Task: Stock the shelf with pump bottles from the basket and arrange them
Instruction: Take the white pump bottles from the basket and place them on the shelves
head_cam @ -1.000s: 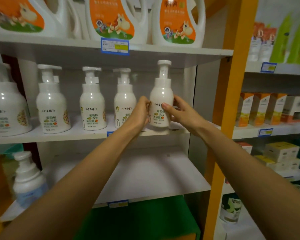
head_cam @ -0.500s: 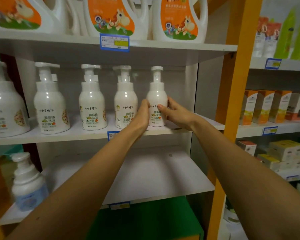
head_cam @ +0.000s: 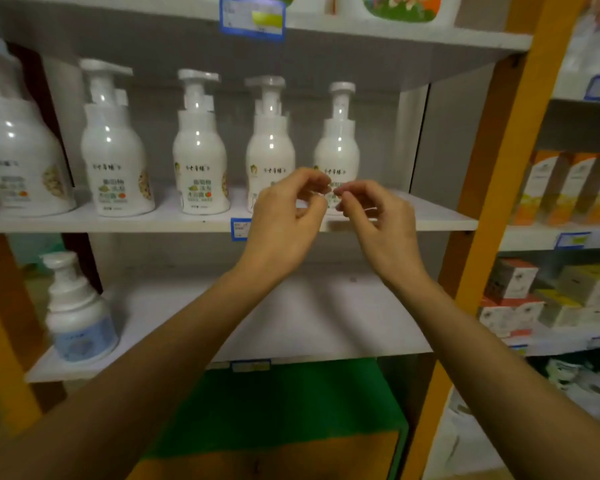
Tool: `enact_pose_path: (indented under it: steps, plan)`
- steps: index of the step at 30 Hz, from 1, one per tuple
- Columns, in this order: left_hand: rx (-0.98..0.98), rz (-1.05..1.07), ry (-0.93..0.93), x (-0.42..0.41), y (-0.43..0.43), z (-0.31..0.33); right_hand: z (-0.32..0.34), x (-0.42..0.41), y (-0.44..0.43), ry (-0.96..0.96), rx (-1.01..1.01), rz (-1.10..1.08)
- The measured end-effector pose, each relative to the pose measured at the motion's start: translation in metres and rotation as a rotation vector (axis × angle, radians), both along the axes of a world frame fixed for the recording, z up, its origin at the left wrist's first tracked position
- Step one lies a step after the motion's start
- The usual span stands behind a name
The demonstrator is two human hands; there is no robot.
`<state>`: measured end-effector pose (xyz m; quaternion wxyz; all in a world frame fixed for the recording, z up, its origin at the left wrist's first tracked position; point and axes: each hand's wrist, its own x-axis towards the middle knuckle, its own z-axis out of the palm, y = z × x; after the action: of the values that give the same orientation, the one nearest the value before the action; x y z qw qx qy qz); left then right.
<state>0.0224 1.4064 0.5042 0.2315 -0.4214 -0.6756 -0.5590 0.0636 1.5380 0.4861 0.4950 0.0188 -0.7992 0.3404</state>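
Both hands hover empty in front of a stocked shelf of pump bottles.

Five white pump bottles stand upright in a row on the middle shelf (head_cam: 187,221); the rightmost pump bottle (head_cam: 336,147) stands behind the fingertips. The left hand (head_cam: 284,216) and the right hand (head_cam: 378,223) hang just before it, fingers loosely curled, each grip loose and holding nothing. A blue-labelled bottle (head_cam: 78,317) stands alone on the lower shelf (head_cam: 291,327).

A single head-worn wide-angle camera faces the shelf (head_cam: 430,221) close up, angled slightly downward; forearms enter from 7 and 5 o'clock.
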Motion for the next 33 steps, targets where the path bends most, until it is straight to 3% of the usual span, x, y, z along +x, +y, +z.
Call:
enact_pose_path:
  steps: [6, 17, 22, 28, 30, 33]
  plan:
    - [-0.228, 0.050, -0.005, 0.007, -0.061, -0.092, -0.090, 0.023, -0.039, -0.172, 0.085, 0.134]
    - [-0.492, 0.122, -0.423, -0.014, -0.138, -0.314, -0.320, 0.021, -0.092, -0.628, 0.098, 0.213]
    - [-0.735, 0.173, -0.561, -0.014, -0.173, -0.414, -0.410, 0.027, -0.114, -0.866, 0.103, 0.277]
    - [-1.101, -0.140, -0.876, -0.001, -0.223, -0.500, -0.488, 0.030, -0.141, -1.339, 0.409, 0.448]
    - [-1.130, -0.106, -0.892, 0.005, -0.234, -0.521, -0.501, 0.030, -0.148, -1.350, 0.451, 0.441]
    - [-1.013, -0.006, -0.888, 0.011, -0.238, -0.539, -0.513, 0.027, -0.153, -1.312, 0.417, 0.388]
